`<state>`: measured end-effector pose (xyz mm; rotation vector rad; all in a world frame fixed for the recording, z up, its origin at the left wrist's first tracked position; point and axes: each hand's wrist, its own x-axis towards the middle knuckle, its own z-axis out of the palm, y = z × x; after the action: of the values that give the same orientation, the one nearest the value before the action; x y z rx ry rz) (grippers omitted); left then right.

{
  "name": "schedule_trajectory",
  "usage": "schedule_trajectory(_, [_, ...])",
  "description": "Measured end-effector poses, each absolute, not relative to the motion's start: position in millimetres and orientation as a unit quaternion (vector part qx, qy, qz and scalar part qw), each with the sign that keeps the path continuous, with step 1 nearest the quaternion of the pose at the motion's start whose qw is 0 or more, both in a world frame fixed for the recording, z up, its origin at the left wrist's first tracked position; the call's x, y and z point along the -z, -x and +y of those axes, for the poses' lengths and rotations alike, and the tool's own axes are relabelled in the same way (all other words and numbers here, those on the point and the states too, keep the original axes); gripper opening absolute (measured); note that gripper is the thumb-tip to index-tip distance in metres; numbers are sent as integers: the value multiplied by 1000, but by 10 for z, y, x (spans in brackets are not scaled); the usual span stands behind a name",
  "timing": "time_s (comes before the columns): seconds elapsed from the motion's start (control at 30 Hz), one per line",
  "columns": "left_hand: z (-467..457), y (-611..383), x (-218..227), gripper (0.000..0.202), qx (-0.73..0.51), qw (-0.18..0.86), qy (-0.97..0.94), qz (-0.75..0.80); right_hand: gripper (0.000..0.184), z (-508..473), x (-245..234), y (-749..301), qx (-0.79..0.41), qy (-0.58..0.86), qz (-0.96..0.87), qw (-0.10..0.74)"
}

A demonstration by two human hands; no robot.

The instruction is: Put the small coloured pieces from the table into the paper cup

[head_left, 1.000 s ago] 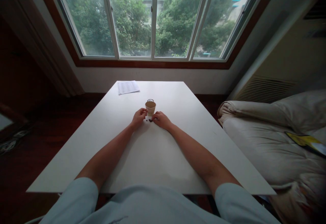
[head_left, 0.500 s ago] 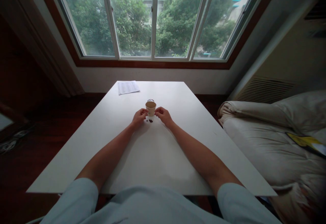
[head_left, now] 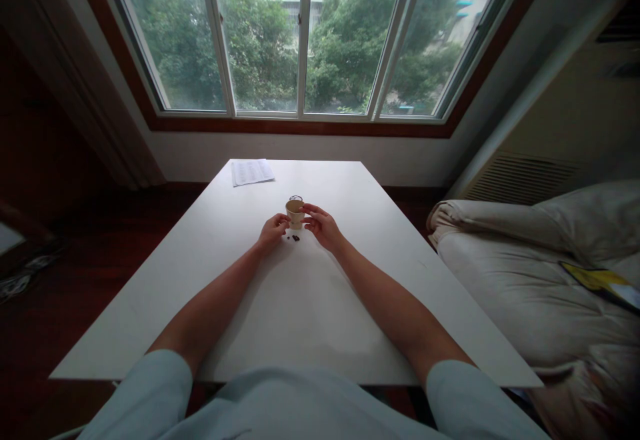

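Note:
A small pale paper cup (head_left: 295, 218) stands upright near the middle of the white table (head_left: 310, 307). Against its left side are the closed fingers of my left hand (head_left: 273, 230), which steadies it. My right hand (head_left: 323, 227) is at the cup's right side with fingers apart, the upper ones reaching across its rim. Whether those fingertips press on the cup is hard to see. A few small dark pieces (head_left: 296, 238) lie on the table just in front of the cup. Behind it, partly hidden, shows a thin dark-rimmed round thing (head_left: 296, 198).
Printed papers (head_left: 253, 172) lie at the table's far left corner. To the right is a beige padded sofa (head_left: 490, 280) with a yellow and black item (head_left: 595, 277) on it. Beyond the table is a wide window (head_left: 300, 47). Cables (head_left: 25, 277) lie on the floor at left.
My right hand has opened and its upper fingers have risen from the cup's side to its rim. My left hand and the cup stay about where they were.

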<state>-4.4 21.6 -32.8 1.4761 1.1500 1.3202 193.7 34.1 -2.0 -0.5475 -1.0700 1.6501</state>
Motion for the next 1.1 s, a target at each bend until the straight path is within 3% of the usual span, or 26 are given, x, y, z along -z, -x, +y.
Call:
schedule_trajectory(0.37, [169,36,255,21,-527,410,-583,464,39,252,-81,-1910,-706,210,-458,498])
schedule_trajectory(0.8, [166,-47,158,13,-587,394,-575,412,28,528,240,-2126,-629,324,-411,574])
schedule_trajectory(1.1, [147,-73,140,17,-601,426,-546,399,30,478,324,-2046,-625,343,-456,532])
